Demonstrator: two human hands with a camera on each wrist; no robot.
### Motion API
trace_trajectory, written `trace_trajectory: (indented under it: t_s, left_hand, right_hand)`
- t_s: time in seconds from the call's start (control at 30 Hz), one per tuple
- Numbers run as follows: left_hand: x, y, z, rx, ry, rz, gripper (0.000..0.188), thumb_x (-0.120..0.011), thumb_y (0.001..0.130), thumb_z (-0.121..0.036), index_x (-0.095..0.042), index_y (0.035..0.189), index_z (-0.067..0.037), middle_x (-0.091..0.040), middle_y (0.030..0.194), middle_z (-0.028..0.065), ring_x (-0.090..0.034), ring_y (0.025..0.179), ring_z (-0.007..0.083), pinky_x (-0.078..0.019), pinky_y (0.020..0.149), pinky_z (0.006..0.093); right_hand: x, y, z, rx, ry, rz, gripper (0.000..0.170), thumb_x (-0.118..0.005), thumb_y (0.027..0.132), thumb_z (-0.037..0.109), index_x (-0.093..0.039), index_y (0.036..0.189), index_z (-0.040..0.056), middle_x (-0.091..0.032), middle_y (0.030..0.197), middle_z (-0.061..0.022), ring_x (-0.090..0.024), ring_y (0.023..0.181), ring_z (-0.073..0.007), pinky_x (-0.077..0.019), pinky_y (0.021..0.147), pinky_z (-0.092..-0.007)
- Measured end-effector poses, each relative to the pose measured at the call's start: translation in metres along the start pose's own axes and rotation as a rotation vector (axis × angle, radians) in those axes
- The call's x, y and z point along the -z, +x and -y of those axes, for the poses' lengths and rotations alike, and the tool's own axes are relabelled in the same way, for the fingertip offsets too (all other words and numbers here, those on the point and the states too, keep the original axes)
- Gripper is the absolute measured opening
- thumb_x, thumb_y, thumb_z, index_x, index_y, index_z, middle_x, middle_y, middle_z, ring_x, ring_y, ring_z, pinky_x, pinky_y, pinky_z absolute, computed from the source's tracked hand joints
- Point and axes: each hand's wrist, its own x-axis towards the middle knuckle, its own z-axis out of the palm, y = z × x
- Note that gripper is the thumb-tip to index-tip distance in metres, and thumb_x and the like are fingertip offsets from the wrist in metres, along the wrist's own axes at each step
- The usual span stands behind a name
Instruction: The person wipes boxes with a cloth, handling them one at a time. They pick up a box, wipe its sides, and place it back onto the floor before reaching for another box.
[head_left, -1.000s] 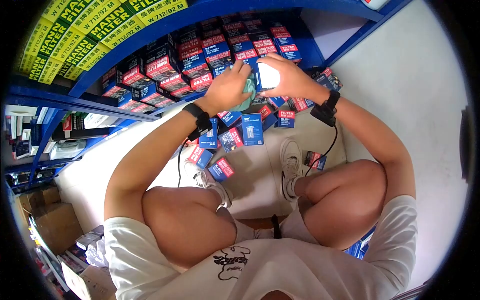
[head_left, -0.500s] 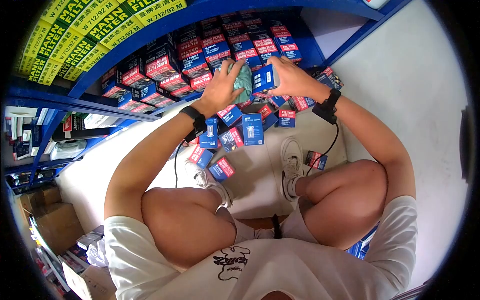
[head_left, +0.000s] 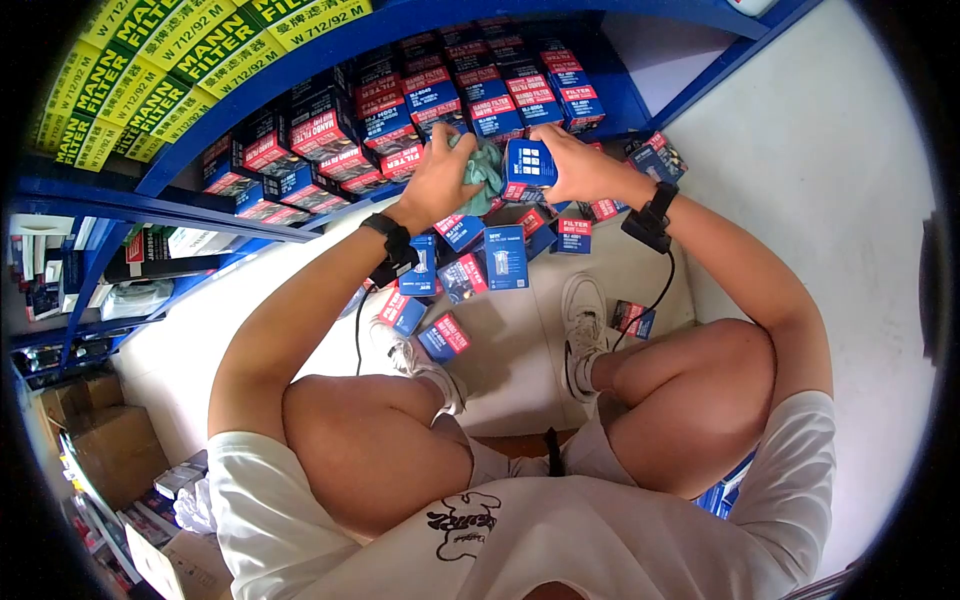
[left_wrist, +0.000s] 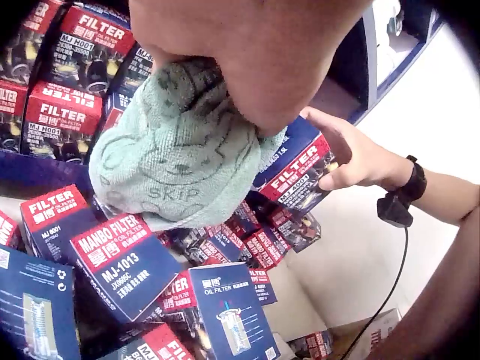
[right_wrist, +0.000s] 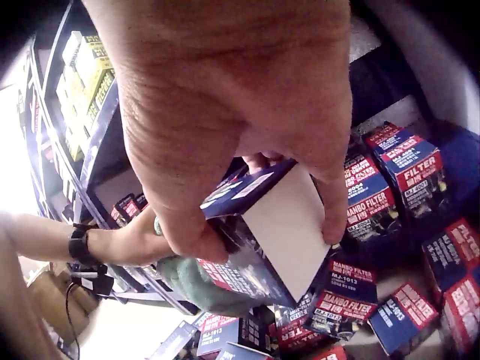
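A blue and red filter box (head_left: 529,168) is gripped by the right hand (head_left: 590,172), fingers and thumb on opposite sides. In the right wrist view the box's white face (right_wrist: 289,229) shows between thumb and fingers. The left hand (head_left: 436,182) holds a crumpled green cloth (head_left: 484,178) beside the box. Printed drawings and letters mark the cloth (left_wrist: 176,150) in the left wrist view, where it hangs below the left hand (left_wrist: 247,52). Whether the cloth touches the box is hard to tell.
Rows of filter boxes (head_left: 385,115) fill the blue shelf (head_left: 640,85). Loose boxes (head_left: 505,258) lie on the floor by the person's shoes (head_left: 583,335). Yellow-green boxes (head_left: 180,60) stand at upper left, cardboard boxes (head_left: 115,455) at lower left. Cables hang from both wrists.
The box has turned in the right hand, from a white face to a blue printed face in the head view, and sits slightly lower. The left hand with the cloth has shifted a little.
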Motion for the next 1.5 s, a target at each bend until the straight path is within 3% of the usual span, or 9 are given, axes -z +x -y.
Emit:
trace_trajectory:
  t_s: [0.4,0.5,0.63,0.8,1.03,1.1,1.23,1.3,1.5]
  left_hand:
    - [-0.008,-0.002,0.004,0.001,0.05,-0.159,0.067,-0.072,0.085,-0.015,-0.039,0.144,-0.018,-0.043,0.135,0.0276,-0.05,0.119,0.0506,-0.0492,0.097,0.054]
    - [-0.007,-0.005,-0.004,0.116,0.102,-0.05,0.069,-0.072,0.086,-0.015,-0.036,0.145,-0.013,-0.043,0.135,0.0253,-0.048,0.121,0.0491,-0.0455,0.1,0.0537]
    - [-0.026,-0.009,0.011,0.139,0.035,-0.121,0.069,-0.073,0.086,-0.019,-0.036,0.144,-0.012,-0.042,0.135,0.0239,-0.048,0.12,0.0489,-0.0488,0.096,0.0544]
    - [-0.025,-0.023,-0.004,0.234,0.213,0.127,0.072,-0.077,0.085,-0.03,-0.037,0.141,-0.009,-0.043,0.131,0.0218,-0.052,0.117,0.0461,-0.0516,0.089,0.0586]
    - [-0.032,-0.025,0.012,0.115,0.211,0.109,0.089,-0.082,0.077,-0.042,-0.033,0.143,-0.008,-0.039,0.131,0.0246,-0.049,0.12,0.0501,-0.0509,0.094,0.0582]
    - [-0.028,-0.025,0.004,0.411,0.086,0.287,0.085,-0.081,0.078,-0.044,-0.034,0.14,-0.009,-0.037,0.132,0.0268,-0.055,0.114,0.0537,-0.0495,0.094,0.0587]
    - [-0.032,-0.026,0.008,0.389,0.057,0.299,0.086,-0.082,0.078,-0.045,-0.034,0.139,-0.009,-0.032,0.133,0.0301,-0.058,0.11,0.0542,-0.0465,0.1,0.0571]
    - [-0.037,-0.024,0.015,0.411,-0.02,0.337,0.088,-0.082,0.078,-0.046,-0.03,0.135,-0.003,-0.041,0.128,0.0294,-0.043,0.126,0.0542,-0.0451,0.107,0.052]
    - [-0.036,-0.024,0.027,0.212,-0.101,0.238,0.077,-0.088,0.072,-0.026,-0.039,0.127,-0.002,-0.055,0.113,0.0243,-0.049,0.117,0.0458,-0.0454,0.1,0.0496]
  right_hand:
    - [0.002,-0.001,-0.002,-0.061,0.232,-0.022,0.076,-0.08,0.07,0.014,-0.039,0.132,0.0002,-0.055,0.127,-0.0231,-0.057,0.12,-0.0357,-0.0465,0.101,-0.0399]
    - [-0.005,-0.001,-0.006,-0.004,0.228,-0.046,0.073,-0.081,0.068,0.014,-0.041,0.128,-0.0007,-0.057,0.121,-0.0249,-0.059,0.117,-0.0367,-0.0466,0.099,-0.0407]
    - [-0.005,-0.004,-0.004,-0.019,0.192,0.022,0.074,-0.08,0.07,0.013,-0.04,0.131,-0.0008,-0.055,0.126,-0.0259,-0.058,0.12,-0.0376,-0.0469,0.099,-0.0406]
    - [-0.009,-0.006,-0.006,-0.018,0.162,0.067,0.075,-0.079,0.072,0.013,-0.039,0.133,-0.0007,-0.054,0.13,-0.0269,-0.059,0.119,-0.0372,-0.0478,0.098,-0.0407]
    - [-0.013,-0.009,-0.005,-0.021,0.163,0.091,0.073,-0.078,0.069,0.011,-0.041,0.131,0.0007,-0.057,0.125,-0.0257,-0.06,0.115,-0.0367,-0.0488,0.096,-0.0408]
    - [-0.014,-0.009,-0.006,-0.03,0.163,0.104,0.072,-0.078,0.069,0.011,-0.041,0.13,0.0011,-0.057,0.124,-0.025,-0.061,0.114,-0.0366,-0.0489,0.095,-0.0408]
    - [-0.018,-0.01,-0.009,-0.016,0.159,0.095,0.072,-0.079,0.069,0.011,-0.041,0.129,0.002,-0.058,0.122,-0.0236,-0.061,0.112,-0.036,-0.0491,0.094,-0.0412]
    - [-0.018,-0.01,-0.007,-0.019,0.149,0.098,0.072,-0.079,0.068,0.011,-0.041,0.129,0.0021,-0.058,0.122,-0.0232,-0.061,0.112,-0.0357,-0.049,0.094,-0.0413]
    - [-0.017,-0.01,-0.011,0.001,0.191,0.112,0.073,-0.079,0.068,0.009,-0.04,0.129,0.0024,-0.056,0.124,-0.0232,-0.06,0.114,-0.0353,-0.0483,0.095,-0.0406]
